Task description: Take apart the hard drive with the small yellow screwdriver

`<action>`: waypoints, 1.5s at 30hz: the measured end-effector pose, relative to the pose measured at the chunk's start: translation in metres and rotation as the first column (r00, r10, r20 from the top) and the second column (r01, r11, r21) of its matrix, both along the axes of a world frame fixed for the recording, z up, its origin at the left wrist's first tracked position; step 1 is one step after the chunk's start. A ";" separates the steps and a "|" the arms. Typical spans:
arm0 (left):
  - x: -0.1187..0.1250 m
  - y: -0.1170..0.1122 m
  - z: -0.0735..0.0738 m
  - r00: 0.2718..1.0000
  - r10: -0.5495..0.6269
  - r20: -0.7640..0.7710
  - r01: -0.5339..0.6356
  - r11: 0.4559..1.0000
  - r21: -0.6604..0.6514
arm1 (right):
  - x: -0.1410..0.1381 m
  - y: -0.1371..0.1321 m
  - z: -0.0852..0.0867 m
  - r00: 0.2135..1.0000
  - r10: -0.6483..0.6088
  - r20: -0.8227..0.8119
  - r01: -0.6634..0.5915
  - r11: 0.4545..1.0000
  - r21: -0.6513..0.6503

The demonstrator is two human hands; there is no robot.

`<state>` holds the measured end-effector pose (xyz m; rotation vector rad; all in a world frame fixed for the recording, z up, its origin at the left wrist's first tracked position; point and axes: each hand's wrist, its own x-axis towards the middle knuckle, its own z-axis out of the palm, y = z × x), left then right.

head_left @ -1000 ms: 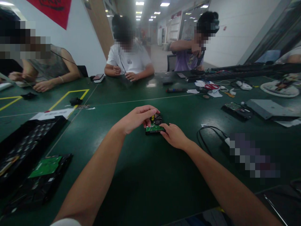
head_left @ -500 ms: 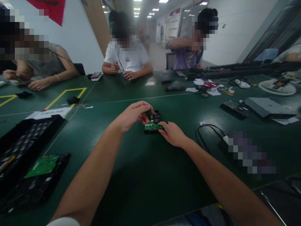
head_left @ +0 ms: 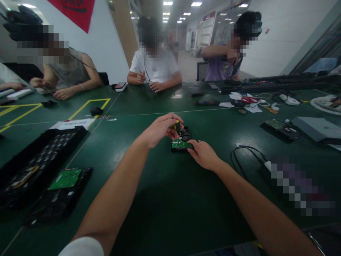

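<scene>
Straight ahead on the green table lies a small hard drive (head_left: 185, 132), black with a green circuit board (head_left: 178, 144) along its near side. My left hand (head_left: 163, 129) comes over it from the left, fingers closed round the stubby black-and-yellow handle of a screwdriver (head_left: 177, 125). The screwdriver stands roughly upright over the board; its tip is too small to make out. From the right, my right hand (head_left: 204, 153) pinches the drive's right end between thumb and fingers, against the table.
To the left sit a long black tray (head_left: 48, 153) and a larger black unit with a green board (head_left: 66, 179). At right are another drive (head_left: 279, 129), a grey metal case (head_left: 315, 128) and a looped black cable (head_left: 234, 156). Several people sit across the table (head_left: 149, 220).
My view has turned left, so everything appears farther right. Both hands stay at the drive, and the yellow of the screwdriver handle now shows more clearly.
</scene>
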<state>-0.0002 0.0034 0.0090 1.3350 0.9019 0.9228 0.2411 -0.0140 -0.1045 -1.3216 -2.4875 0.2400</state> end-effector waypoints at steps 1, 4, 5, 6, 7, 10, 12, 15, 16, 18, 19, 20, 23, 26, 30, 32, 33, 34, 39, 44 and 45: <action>0.000 0.001 -0.001 1.000 -0.004 0.004 0.004 1.000 0.004 | 0.000 0.000 0.001 1.000 0.002 0.000 -0.002 1.000 -0.004; -0.001 0.002 -0.004 1.000 -0.001 -0.015 0.002 0.999 0.035 | -0.001 -0.001 0.002 1.000 0.004 0.009 -0.004 1.000 -0.005; -0.001 0.003 -0.005 1.000 0.004 -0.029 -0.002 0.998 0.055 | -0.001 -0.001 0.003 1.000 0.003 0.011 -0.003 1.000 0.000; -0.001 0.003 -0.006 0.999 0.009 -0.046 -0.005 0.997 0.074 | -0.001 -0.001 0.003 1.000 0.000 0.012 0.000 1.000 0.004; -0.001 0.004 -0.007 0.998 0.014 -0.064 -0.008 0.996 0.092 | -0.001 -0.001 0.003 1.000 -0.004 0.010 0.004 1.000 0.008; -0.002 0.004 -0.007 0.993 0.020 -0.115 -0.006 0.993 0.121 | -0.002 -0.001 0.003 1.000 -0.002 0.001 0.002 1.000 0.008; -0.002 0.004 -0.007 0.992 0.006 -0.127 0.010 0.993 0.121 | -0.002 0.000 0.003 1.000 0.001 -0.001 -0.001 1.000 0.004; -0.001 0.003 -0.006 0.995 -0.034 -0.095 0.043 0.995 0.088 | -0.002 0.000 0.002 1.000 0.001 0.005 -0.001 1.000 0.002; -0.001 0.002 -0.006 0.996 -0.044 -0.078 0.050 0.996 0.073 | -0.002 0.001 0.002 1.000 0.000 0.009 0.000 1.000 0.004; -0.001 0.001 -0.007 0.998 -0.050 -0.047 0.052 0.998 0.044 | -0.002 0.001 0.001 1.000 0.001 0.018 -0.002 1.000 0.013; 0.000 0.001 -0.007 0.998 -0.045 -0.034 0.046 0.998 0.031 | -0.001 0.001 0.000 1.000 0.001 0.021 -0.001 1.000 0.020; 0.000 0.001 -0.007 0.999 -0.037 -0.022 0.038 0.999 0.020 | -0.001 0.001 0.000 1.000 0.002 0.022 -0.002 1.000 0.025; 0.001 0.001 -0.007 1.000 -0.005 -0.005 0.005 1.000 0.000 | -0.001 0.000 0.000 1.000 0.008 0.019 -0.009 0.999 0.033; 0.001 0.001 -0.006 1.000 0.003 0.003 -0.003 1.000 -0.007 | -0.001 0.000 0.000 1.000 0.014 0.014 -0.015 0.999 0.035; 0.000 0.000 -0.003 1.000 -0.017 -0.012 0.017 1.000 -0.013 | 0.000 0.001 0.000 1.000 0.012 0.007 -0.013 1.000 0.025; -0.001 0.000 -0.001 1.000 -0.004 -0.027 0.004 1.000 -0.005 | 0.000 0.001 0.000 1.000 0.011 -0.003 -0.011 1.000 0.021; -0.001 0.000 0.000 0.999 0.010 -0.034 -0.010 1.000 0.000 | 0.000 0.001 -0.001 1.000 0.011 -0.009 -0.011 1.000 0.018; -0.001 -0.001 0.001 0.999 0.023 -0.041 -0.023 1.000 0.005 | 0.000 0.001 -0.001 1.000 0.010 -0.015 -0.010 1.000 0.015; -0.003 -0.002 0.004 0.998 0.013 -0.065 -0.012 1.000 0.016 | 0.000 0.001 -0.001 1.000 0.008 -0.019 -0.007 1.000 0.010; -0.004 -0.003 0.005 0.998 0.013 -0.056 -0.012 1.000 0.004 | 0.000 0.002 0.000 1.000 0.015 -0.010 -0.015 1.000 0.002; -0.003 -0.003 0.005 0.999 0.015 -0.050 -0.015 1.000 0.003 | 0.000 0.002 0.000 1.000 0.013 -0.012 -0.013 1.000 0.002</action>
